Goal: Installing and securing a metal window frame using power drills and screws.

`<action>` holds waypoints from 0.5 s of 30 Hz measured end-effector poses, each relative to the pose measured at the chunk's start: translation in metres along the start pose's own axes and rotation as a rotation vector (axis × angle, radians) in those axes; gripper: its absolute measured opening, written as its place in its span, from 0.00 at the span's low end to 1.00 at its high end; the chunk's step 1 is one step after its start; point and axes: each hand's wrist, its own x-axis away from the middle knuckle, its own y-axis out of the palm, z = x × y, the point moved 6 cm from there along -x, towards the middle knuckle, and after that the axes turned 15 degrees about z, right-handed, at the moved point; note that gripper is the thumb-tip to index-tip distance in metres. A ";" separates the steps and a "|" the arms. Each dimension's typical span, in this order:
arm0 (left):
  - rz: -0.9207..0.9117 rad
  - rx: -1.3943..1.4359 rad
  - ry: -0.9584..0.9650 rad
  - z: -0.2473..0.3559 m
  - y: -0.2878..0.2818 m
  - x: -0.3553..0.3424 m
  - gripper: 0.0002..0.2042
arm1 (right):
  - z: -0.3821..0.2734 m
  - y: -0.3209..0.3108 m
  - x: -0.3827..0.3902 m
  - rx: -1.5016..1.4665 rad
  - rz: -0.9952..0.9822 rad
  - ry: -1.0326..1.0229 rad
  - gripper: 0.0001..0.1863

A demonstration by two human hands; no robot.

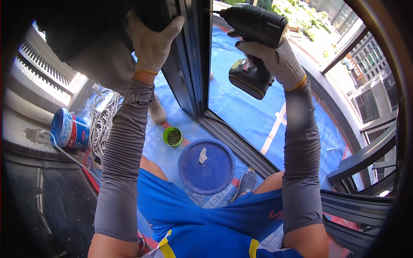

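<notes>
My right hand (275,60), in a white work glove, is closed round the grip of a black cordless drill driver (254,26). The tool lies nearly level, its thin bit (211,10) pointing left at the tall black metal frame (195,60). The tip comes close to the frame's edge; I cannot tell whether it touches. A battery pack (249,81) hangs below the grip. My left hand (150,45), gloved too, rests against the dark part left of the frame. Its thumb is spread wide toward the frame, and shadow partly hides the other fingertips.
Close by at left stands a person in dark and grey clothes (103,60), one shoe (158,111) showing. Below are a green cup of screws (173,136), a blue round lid (206,172), a bucket (71,129) and coiled rope (103,116). A floor track (241,139) crosses blue sheeting (228,94).
</notes>
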 end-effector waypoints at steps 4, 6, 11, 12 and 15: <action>-0.175 0.093 0.020 -0.005 -0.012 0.053 0.45 | 0.012 -0.004 0.031 0.231 -0.084 0.152 0.20; -0.238 0.057 -0.097 -0.026 -0.035 0.101 0.41 | 0.017 0.012 0.052 0.182 -0.071 0.080 0.22; -0.680 -0.047 -0.934 -0.149 -0.113 0.240 0.22 | 0.056 0.082 0.137 0.476 -0.598 0.408 0.28; -0.673 -0.056 -0.942 -0.160 -0.126 0.249 0.22 | 0.058 0.095 0.157 0.478 -0.661 0.414 0.29; -0.955 -0.183 -0.872 -0.172 -0.146 0.279 0.22 | 0.080 0.137 0.233 0.445 -0.758 0.382 0.27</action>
